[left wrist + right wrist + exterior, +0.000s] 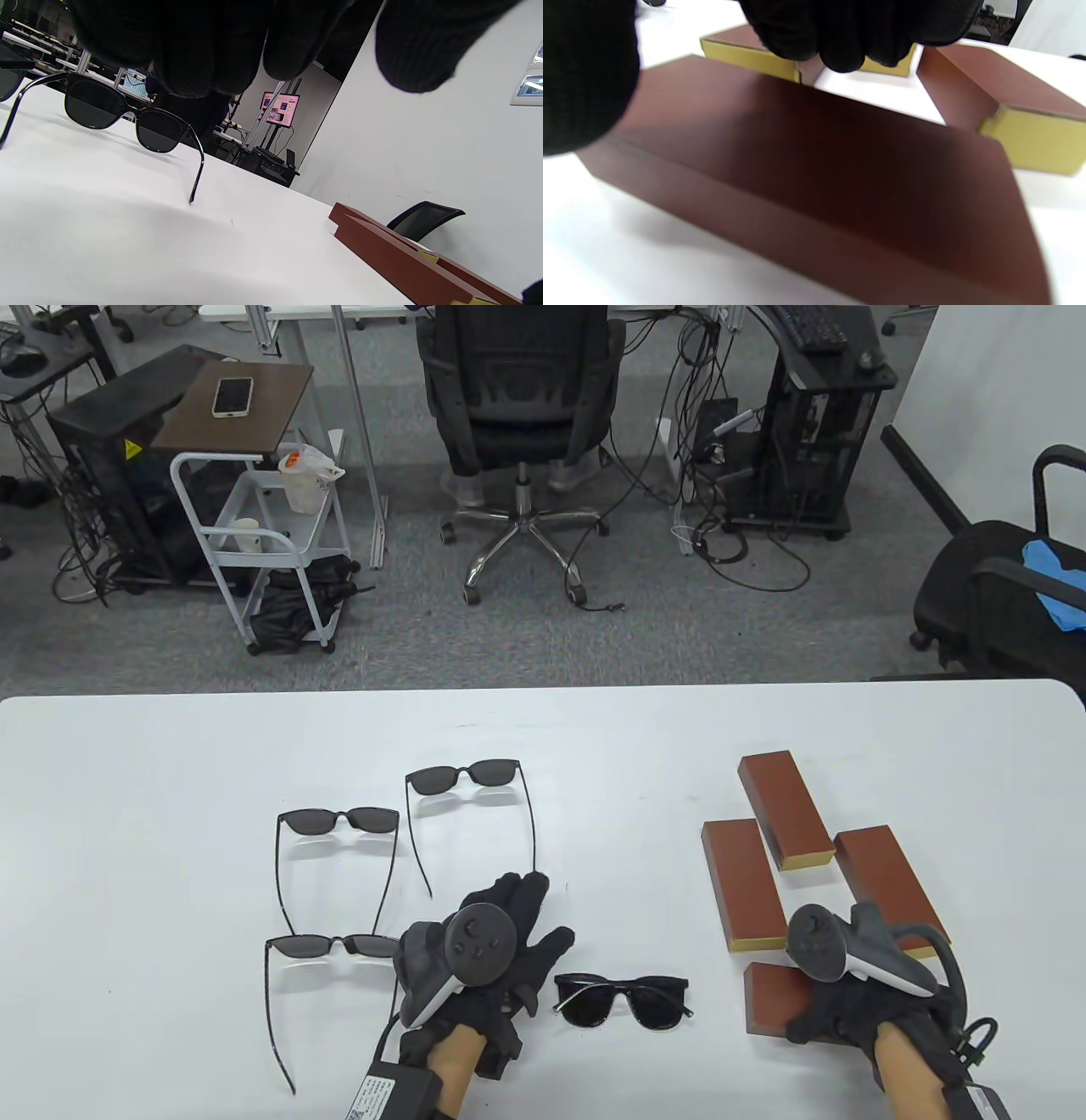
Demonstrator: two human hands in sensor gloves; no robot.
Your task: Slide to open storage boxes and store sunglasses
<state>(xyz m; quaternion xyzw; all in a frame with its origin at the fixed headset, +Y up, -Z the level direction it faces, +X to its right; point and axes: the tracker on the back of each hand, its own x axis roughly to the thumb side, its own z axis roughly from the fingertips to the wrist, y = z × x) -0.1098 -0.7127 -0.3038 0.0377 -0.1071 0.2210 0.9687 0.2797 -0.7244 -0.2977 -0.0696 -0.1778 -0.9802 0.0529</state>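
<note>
The left hand (501, 937) lies over the white table (170, 746) with its fingers spread out and loose, holding nothing. Just right of it sit folded sunglasses (624, 999). Left of the hand, touching its side, is a pair with open arms (335, 946). Two more open pairs lie past the hand, one (339, 820) to the far left and one (465, 777) straight ahead, its arm tip close to the fingertips.

The right hand (836, 997) rests on the near brown box (776, 997), thumb at one side and fingers curled over the far end, so it seems to grip the box. Three more brown boxes with gold ends lie just past that hand: one (745, 882) to its left, one (785, 808) farther back, one (887, 882) to its right
</note>
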